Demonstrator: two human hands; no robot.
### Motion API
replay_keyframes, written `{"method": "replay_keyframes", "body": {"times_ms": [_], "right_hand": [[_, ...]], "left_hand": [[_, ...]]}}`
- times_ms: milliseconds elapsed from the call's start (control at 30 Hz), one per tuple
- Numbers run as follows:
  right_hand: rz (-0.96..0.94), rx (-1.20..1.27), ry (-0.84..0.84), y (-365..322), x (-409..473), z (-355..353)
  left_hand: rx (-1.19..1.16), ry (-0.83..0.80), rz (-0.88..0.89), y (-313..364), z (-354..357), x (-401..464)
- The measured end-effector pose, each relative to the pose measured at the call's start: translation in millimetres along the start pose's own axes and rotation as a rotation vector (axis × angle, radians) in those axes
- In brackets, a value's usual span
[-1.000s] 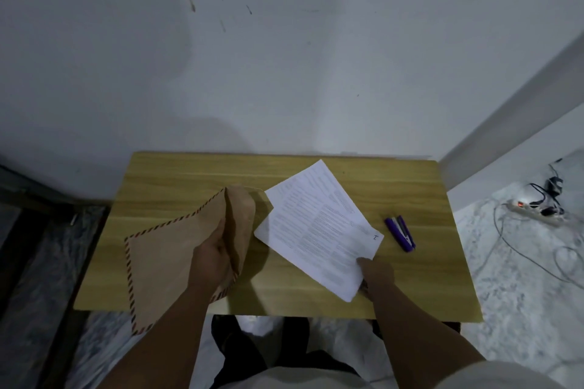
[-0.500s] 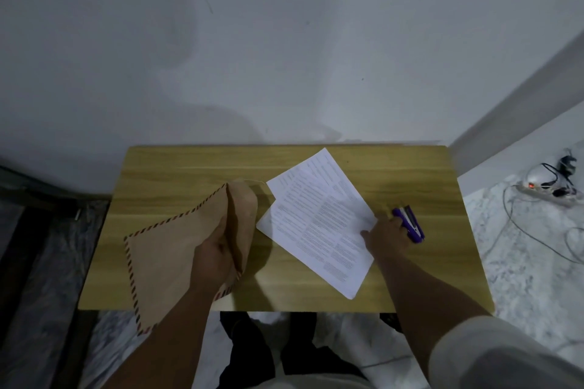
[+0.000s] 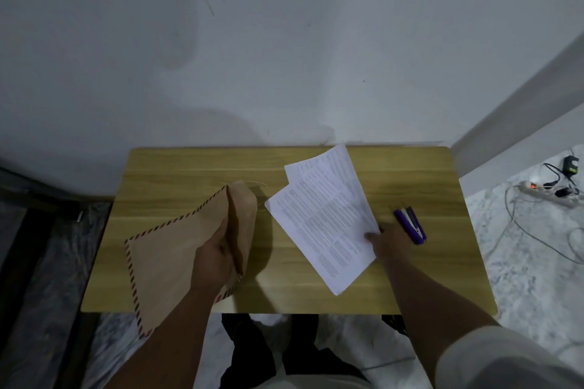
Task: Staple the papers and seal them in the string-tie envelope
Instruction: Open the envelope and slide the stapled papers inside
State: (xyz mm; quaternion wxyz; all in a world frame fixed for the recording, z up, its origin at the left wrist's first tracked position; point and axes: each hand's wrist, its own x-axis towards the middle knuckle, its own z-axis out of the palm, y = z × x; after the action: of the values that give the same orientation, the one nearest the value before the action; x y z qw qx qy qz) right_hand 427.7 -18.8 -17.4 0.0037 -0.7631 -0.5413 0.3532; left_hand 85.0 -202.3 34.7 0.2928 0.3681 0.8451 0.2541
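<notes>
The left hand (image 3: 216, 257) grips the envelope (image 3: 177, 249), hiding its mouth. The right hand (image 3: 390, 241) pinches the papers (image 3: 325, 221), its fingers underneath unseen; the stapler (image 3: 410, 225) lies just beyond.

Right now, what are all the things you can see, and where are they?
Table: one, light wood, against the wall.
Envelope: one, brown with striped edge, on the left, flap lifted.
Papers: several white printed sheets, fanned, right of the envelope.
Stapler: one, purple, right of the papers.
Power strip: one, white, floor at far right.
Left hand: grips the envelope.
Right hand: fingers pinch the papers' edge.
</notes>
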Motion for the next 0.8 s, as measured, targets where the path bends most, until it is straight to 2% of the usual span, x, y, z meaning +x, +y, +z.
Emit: {"method": "replay_keyframes", "body": {"times_ms": [100,267,333,433,500,633,800], "right_hand": [[-0.023,0.175,-0.004,-2.2,-11.6,-0.6],[-0.070,0.349,-0.125,3.2,-21.6,-7.3],[-0.006,0.514,-0.151,8.1,-21.4,-8.0],[0.227,0.877,-0.264,9.5,-23.7,-4.2],[0.295,0.975,-0.302,6.9,-26.8,-1.4],[0.234,1.004,-0.176,-12.1,-25.5,-8.0],[-0.161,0.883,0.148,-73.6,-26.8,-53.0]], "left_hand": [[0.009,0.004,0.002,-1.4,-2.9,0.7],[-0.001,0.010,0.017,-4.0,-8.6,3.1],[-0.010,0.016,0.031,-0.3,-10.8,1.2],[-0.073,0.036,-0.017,14.4,-13.8,-5.1],[-0.106,0.042,-0.043,19.7,-15.9,-8.2],[-0.119,0.061,0.013,17.4,-18.1,-5.9],[-0.186,0.101,-0.011,32.6,-21.4,-9.2]]}}
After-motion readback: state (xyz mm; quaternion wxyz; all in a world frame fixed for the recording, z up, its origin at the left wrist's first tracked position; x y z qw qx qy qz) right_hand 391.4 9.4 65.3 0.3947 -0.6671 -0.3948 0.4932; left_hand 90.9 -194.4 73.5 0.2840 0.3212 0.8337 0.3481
